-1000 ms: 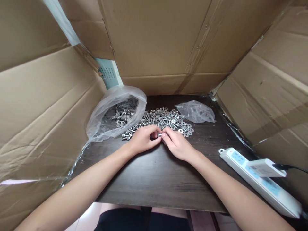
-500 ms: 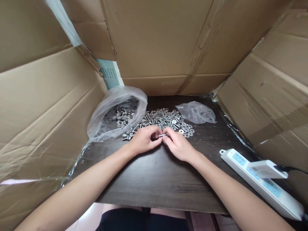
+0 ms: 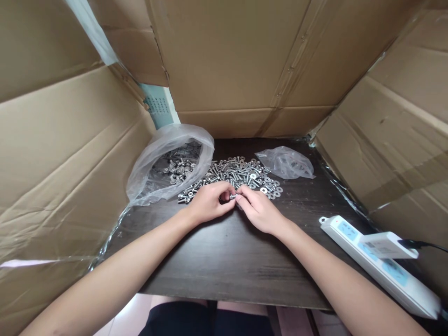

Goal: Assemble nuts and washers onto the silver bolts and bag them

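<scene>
Between my two hands is a small silvery bolt (image 3: 233, 197), lying roughly level. My left hand (image 3: 212, 201) pinches one end of it with thumb and forefinger. The fingertips of my right hand (image 3: 257, 207) close around its other end and hide whatever sits there. Right behind the hands spreads a pile of loose bolts and washers (image 3: 238, 173) on the dark table (image 3: 217, 261). To the left, a clear plastic bag (image 3: 140, 184) lies with its mouth wide, holding more bolts with washers (image 3: 180, 170).
A smaller clear plastic bag (image 3: 287, 163) lies behind the pile to the right. At the right edge is a white power strip (image 3: 378, 266) with a plugged-in white adapter (image 3: 388, 245) and black cable. Cardboard walls (image 3: 245, 56) enclose the table's back and sides.
My right fingertips have shifted slightly left along the bolt and cover more of its end. My left hand keeps its place.
</scene>
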`<action>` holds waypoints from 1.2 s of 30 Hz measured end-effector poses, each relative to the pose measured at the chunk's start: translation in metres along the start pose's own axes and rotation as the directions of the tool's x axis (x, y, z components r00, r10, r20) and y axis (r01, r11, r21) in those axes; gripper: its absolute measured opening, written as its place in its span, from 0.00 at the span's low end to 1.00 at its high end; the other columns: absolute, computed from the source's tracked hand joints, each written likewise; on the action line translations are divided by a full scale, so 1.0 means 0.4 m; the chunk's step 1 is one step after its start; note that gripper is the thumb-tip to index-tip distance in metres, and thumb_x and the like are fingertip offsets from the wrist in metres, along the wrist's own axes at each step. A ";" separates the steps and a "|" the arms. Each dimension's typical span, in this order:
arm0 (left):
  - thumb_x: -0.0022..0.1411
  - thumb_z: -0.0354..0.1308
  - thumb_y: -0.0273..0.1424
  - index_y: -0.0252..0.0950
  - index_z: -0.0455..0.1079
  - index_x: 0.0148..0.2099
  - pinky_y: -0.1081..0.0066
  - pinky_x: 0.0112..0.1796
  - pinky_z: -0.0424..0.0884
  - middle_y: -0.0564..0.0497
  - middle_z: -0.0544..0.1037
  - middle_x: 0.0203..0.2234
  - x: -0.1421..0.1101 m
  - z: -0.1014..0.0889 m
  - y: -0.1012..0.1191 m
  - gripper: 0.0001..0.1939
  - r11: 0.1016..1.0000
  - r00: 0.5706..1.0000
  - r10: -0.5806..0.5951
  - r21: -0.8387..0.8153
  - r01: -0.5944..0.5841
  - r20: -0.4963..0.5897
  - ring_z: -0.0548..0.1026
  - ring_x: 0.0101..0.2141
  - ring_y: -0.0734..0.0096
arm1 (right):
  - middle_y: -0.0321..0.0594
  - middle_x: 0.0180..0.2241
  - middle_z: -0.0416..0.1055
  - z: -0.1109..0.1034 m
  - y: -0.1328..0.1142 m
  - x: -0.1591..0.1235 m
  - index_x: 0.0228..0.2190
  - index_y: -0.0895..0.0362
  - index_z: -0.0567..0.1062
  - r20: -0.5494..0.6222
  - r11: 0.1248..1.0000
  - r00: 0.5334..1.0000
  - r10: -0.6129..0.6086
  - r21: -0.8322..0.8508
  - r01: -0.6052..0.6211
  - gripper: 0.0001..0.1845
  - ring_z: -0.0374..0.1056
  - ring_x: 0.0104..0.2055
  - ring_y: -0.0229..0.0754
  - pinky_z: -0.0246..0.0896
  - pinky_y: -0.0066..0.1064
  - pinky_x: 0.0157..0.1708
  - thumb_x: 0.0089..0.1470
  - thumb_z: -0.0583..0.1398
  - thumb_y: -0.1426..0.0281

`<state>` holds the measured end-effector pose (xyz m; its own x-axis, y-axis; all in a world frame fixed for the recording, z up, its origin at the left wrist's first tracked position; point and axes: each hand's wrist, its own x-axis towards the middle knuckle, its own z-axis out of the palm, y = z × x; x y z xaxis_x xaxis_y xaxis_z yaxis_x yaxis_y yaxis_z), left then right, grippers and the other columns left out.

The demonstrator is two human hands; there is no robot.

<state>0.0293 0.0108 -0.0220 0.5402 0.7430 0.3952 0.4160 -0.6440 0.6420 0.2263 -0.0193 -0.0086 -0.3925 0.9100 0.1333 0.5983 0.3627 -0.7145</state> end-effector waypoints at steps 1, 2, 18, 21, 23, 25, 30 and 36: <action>0.62 0.59 0.30 0.36 0.71 0.40 0.73 0.33 0.67 0.54 0.73 0.28 0.000 0.000 0.000 0.04 1.000 1.000 -0.003 -0.002 0.003 -0.001 0.72 0.29 0.73 | 0.36 0.29 0.70 0.000 -0.001 0.000 0.32 0.53 0.66 0.002 1.000 1.000 -0.001 -0.001 0.001 0.11 0.66 0.32 0.43 0.55 0.32 0.35 0.67 0.50 0.66; 0.61 0.59 0.30 0.36 0.71 0.40 0.73 0.33 0.66 0.54 0.73 0.27 -0.001 0.000 0.000 0.04 1.000 1.000 -0.006 -0.004 0.006 -0.001 0.72 0.29 0.73 | 0.36 0.29 0.69 0.000 -0.001 0.000 0.32 0.53 0.66 0.001 1.000 1.000 -0.002 -0.002 0.002 0.11 0.66 0.31 0.42 0.55 0.32 0.35 0.67 0.50 0.66; 0.62 0.59 0.32 0.36 0.71 0.39 0.72 0.33 0.66 0.54 0.74 0.28 -0.001 0.001 0.000 0.05 1.000 1.000 -0.016 -0.006 0.016 0.001 0.72 0.29 0.72 | 0.37 0.31 0.72 0.000 0.001 0.000 0.35 0.53 0.67 0.008 0.999 1.000 0.010 0.032 -0.010 0.07 0.68 0.34 0.44 0.55 0.33 0.37 0.66 0.51 0.67; 0.62 0.60 0.31 0.36 0.71 0.39 0.73 0.33 0.66 0.54 0.73 0.28 0.000 0.000 0.000 0.04 1.000 1.000 -0.011 -0.008 0.011 0.001 0.72 0.29 0.73 | 0.37 0.31 0.72 -0.001 0.001 0.000 0.35 0.53 0.67 0.009 1.000 1.000 0.008 0.026 -0.008 0.07 0.68 0.34 0.44 0.55 0.33 0.36 0.67 0.51 0.67; 0.61 0.60 0.31 0.36 0.71 0.39 0.73 0.33 0.66 0.54 0.73 0.28 0.001 0.000 0.000 0.04 1.000 1.000 -0.009 -0.004 0.009 0.000 0.72 0.29 0.73 | 0.37 0.31 0.72 -0.001 0.001 0.000 0.35 0.53 0.67 0.008 1.000 1.000 0.008 0.021 -0.008 0.08 0.68 0.33 0.44 0.55 0.33 0.36 0.67 0.51 0.67; 0.61 0.60 0.31 0.36 0.71 0.39 0.73 0.33 0.66 0.54 0.73 0.28 0.001 0.000 0.000 0.04 1.000 1.000 -0.009 -0.002 0.009 -0.001 0.72 0.29 0.73 | 0.37 0.31 0.72 0.000 0.001 0.000 0.35 0.53 0.67 0.005 1.000 1.000 0.008 0.017 -0.008 0.08 0.67 0.33 0.43 0.55 0.33 0.36 0.67 0.51 0.67; 0.61 0.60 0.30 0.36 0.71 0.40 0.73 0.33 0.66 0.54 0.74 0.28 -0.001 0.000 0.001 0.04 1.000 1.000 -0.011 -0.008 0.010 -0.002 0.72 0.29 0.73 | 0.36 0.30 0.71 0.001 0.001 0.000 0.33 0.53 0.66 0.007 1.000 1.000 0.016 0.011 -0.016 0.09 0.66 0.32 0.43 0.54 0.33 0.35 0.67 0.51 0.66; 0.61 0.60 0.30 0.36 0.71 0.40 0.73 0.33 0.66 0.55 0.74 0.28 -0.001 0.000 0.001 0.05 1.000 1.000 -0.008 -0.003 0.008 -0.005 0.72 0.29 0.73 | 0.35 0.29 0.70 0.000 0.001 0.000 0.32 0.53 0.66 0.008 1.000 1.000 0.023 0.010 -0.024 0.10 0.66 0.31 0.42 0.53 0.32 0.34 0.67 0.50 0.65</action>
<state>0.0292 0.0100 -0.0217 0.5332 0.7489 0.3936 0.4184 -0.6377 0.6467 0.2267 -0.0193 -0.0090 -0.3838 0.9167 0.1112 0.6006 0.3393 -0.7240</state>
